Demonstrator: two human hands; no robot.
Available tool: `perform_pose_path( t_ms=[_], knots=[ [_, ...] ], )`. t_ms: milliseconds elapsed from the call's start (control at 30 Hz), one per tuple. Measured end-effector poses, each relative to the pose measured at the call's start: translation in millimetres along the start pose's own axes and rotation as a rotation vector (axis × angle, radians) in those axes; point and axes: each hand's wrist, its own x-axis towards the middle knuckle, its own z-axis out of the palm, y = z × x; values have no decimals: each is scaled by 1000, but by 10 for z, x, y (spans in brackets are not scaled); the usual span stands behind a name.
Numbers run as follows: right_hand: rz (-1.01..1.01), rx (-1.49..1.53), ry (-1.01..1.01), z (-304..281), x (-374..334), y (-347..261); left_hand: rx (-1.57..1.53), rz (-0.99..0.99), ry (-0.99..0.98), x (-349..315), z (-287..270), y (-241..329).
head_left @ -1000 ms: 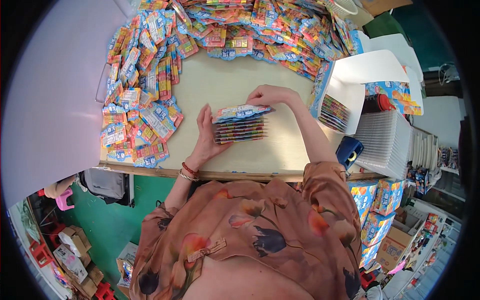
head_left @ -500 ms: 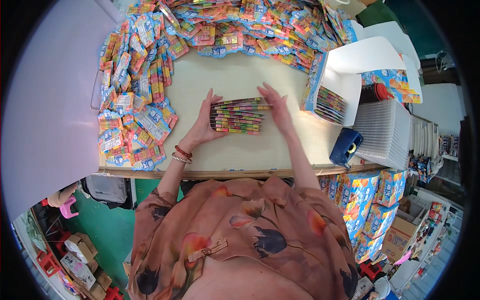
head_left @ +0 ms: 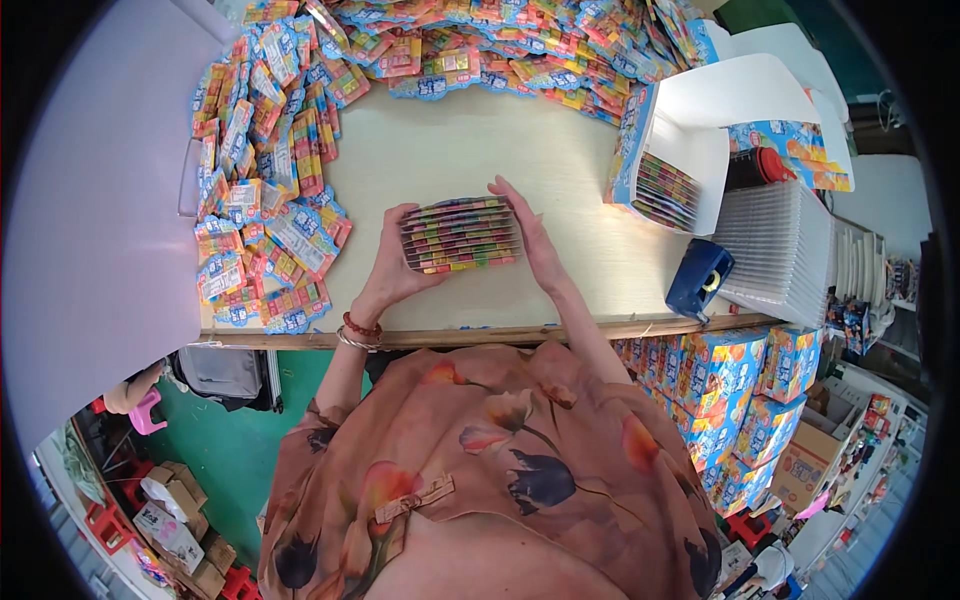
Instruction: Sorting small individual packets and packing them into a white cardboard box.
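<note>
Between my two hands is a stack of colourful carded packs, seen edge-on, with pink, yellow and green edges. My left hand wraps around its left end, thumb along the near side. Against the right end lies my right hand, palm inward and fingers fairly straight, squeezing the stack from that side. The stack is just above or on the pale tabletop; I cannot tell which. To the right, an open white-lined box lies with its mouth toward me, and a row of similar packs is inside.
Loose blue-topped packs heap along the back, and more lie at the left. A blue tape dispenser stands near the right edge, beside stacked clear plastic trays and a red-lidded black bottle. Filled boxes are stacked below.
My right hand has come in from the right and now presses the stack's end. The packs, fanned unevenly before, sit more squarely together, and the stack has shifted slightly left.
</note>
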Motion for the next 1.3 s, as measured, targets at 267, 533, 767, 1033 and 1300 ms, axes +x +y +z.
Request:
perform_pose_path(
  t_ms=[267, 533, 767, 1033, 1300],
  knots=[
    [-145, -307, 80, 135, -84, 185, 215, 68, 20, -90, -23, -79],
    [-103, -249, 205, 233, -252, 146, 244, 67, -159, -3, -204, -148],
    [141, -71, -6, -225, -166, -24, 252, 44, -187, -15, -228, -152],
    [146, 45, -1, -233, -166, 35, 130, 29, -180, -14, -194, -198],
    [141, 28, -3, -229, -167, 67, 81, 19, -191, -30, -196, -227]
  ],
)
